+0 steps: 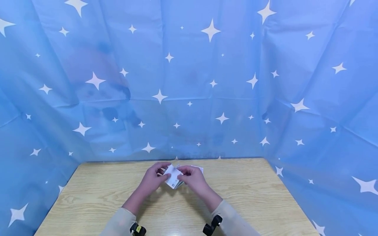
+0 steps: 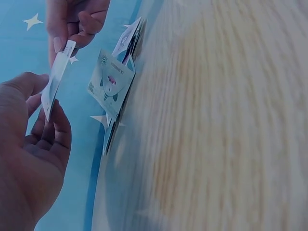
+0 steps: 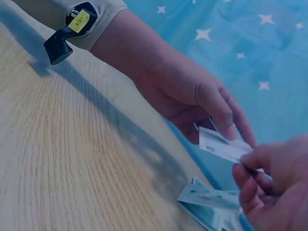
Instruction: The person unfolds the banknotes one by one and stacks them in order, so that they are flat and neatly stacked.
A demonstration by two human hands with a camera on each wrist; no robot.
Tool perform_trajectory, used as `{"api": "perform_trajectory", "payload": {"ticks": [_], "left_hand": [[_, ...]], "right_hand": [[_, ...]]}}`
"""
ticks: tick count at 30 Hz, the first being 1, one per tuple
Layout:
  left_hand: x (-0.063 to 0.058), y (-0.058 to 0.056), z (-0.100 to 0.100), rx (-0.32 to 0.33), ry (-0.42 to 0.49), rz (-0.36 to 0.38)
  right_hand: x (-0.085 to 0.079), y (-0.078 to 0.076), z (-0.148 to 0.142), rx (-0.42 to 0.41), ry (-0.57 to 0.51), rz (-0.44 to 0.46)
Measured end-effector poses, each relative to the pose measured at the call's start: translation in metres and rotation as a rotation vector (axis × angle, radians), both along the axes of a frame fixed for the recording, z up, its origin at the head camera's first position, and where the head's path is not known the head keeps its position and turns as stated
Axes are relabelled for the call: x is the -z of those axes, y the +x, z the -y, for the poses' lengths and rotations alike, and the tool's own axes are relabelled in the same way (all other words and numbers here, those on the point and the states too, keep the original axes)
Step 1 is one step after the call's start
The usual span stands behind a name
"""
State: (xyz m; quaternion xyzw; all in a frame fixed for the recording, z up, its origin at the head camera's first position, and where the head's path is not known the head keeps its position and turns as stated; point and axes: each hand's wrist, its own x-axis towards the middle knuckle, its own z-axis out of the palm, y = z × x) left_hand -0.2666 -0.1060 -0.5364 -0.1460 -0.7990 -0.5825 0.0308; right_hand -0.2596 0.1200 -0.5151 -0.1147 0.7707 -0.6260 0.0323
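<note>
My left hand (image 1: 153,178) and right hand (image 1: 192,178) hold a small whitish paper note (image 1: 172,176) between them, above the far part of the table. In the left wrist view the left thumb and fingers pinch one end of this note (image 2: 58,79), tilted, while the right hand grips the other end. A small printed mark shows at one corner in the head view. Beneath and beyond lies a loose pile of pale green printed notes (image 2: 111,82); the top one bears a cartoon figure and a row of digits. Part of the pile is hidden behind the right hand in the right wrist view.
The light wood table (image 1: 251,193) ends at its far edge, just past the pile. Behind it hangs a blue curtain (image 1: 189,75) with white stars. A black wrist camera (image 3: 60,43) is strapped on the left sleeve.
</note>
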Motion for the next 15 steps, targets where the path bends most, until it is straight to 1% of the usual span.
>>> {"api": "perform_trajectory", "payload": {"ticks": [3,6,11,15], "left_hand": [[-0.0024,-0.0003,-0.0028,0.016,-0.003,0.013],[-0.0046,-0.0001,-0.0057,0.048,-0.023,0.015],[-0.0045,0.0011,-0.0085,0.101,-0.021,0.023],[-0.0045,0.0015,-0.0098,0.113,-0.017,0.019]], "right_hand": [[0.0002,0.0012,-0.0007,-0.022,0.002,0.003],[0.0008,0.0024,-0.0012,-0.037,0.015,0.006],[-0.0004,0.0048,-0.0012,-0.045,0.03,0.013],[-0.0016,0.0067,-0.0019,-0.043,0.036,0.015]]}}
